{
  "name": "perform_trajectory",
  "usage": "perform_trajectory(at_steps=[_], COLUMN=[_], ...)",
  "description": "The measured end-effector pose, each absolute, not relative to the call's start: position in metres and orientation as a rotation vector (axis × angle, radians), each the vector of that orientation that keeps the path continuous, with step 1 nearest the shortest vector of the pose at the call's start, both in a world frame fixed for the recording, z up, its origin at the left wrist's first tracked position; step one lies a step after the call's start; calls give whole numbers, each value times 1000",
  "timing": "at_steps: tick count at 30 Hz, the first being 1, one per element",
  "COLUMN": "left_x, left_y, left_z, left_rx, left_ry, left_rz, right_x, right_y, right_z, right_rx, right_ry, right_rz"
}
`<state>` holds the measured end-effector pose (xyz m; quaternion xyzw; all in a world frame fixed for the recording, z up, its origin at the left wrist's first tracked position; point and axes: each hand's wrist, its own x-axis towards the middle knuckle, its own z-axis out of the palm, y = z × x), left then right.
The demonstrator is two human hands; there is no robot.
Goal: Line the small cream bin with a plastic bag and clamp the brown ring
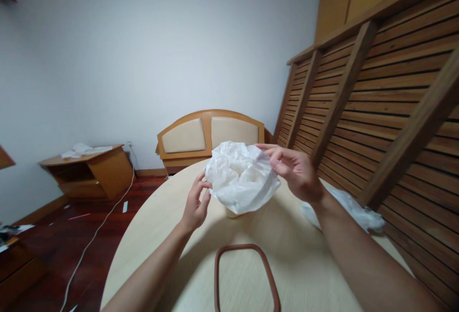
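Observation:
A crumpled white plastic bag (242, 178) is spread wide above the middle of the table, over a small container (234, 215) whose pale yellowish base peeks out below it. At the bag's left edge, my left hand (196, 202) has its fingers curled and holds the rim. My right hand (292, 166) pinches the upper right edge between thumb and fingers. Most of the container is hidden under the bag. Nearer to me, a brown rounded rectangular ring (245, 246) lies flat on the table.
The round pale table (143, 235) carries another thin whitish plastic bag (353, 209) at the right, partly behind my right forearm. Slatted wooden panels (394, 106) lean along the right side. Beyond stand a headboard (208, 132) and a low cabinet (114, 173); a white cable (103, 226) crosses the floor.

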<state>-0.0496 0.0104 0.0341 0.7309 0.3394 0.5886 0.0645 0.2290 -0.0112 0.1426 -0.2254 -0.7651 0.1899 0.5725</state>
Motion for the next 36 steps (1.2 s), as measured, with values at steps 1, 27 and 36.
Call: perform_trajectory(at_steps=[1, 27, 36], left_x=[-48, -31, -41], left_y=[6, 20, 20], left_z=[35, 40, 43], left_rx=[2277, 1093, 1019], left_ry=[992, 879, 848], left_rz=[1775, 1530, 1485], right_x=[231, 256, 246], right_y=[-13, 67, 48], right_z=[143, 84, 107], right_rx=[-501, -1026, -1130], right_ry=[-1793, -1847, -1571], right_rz=[504, 879, 1003])
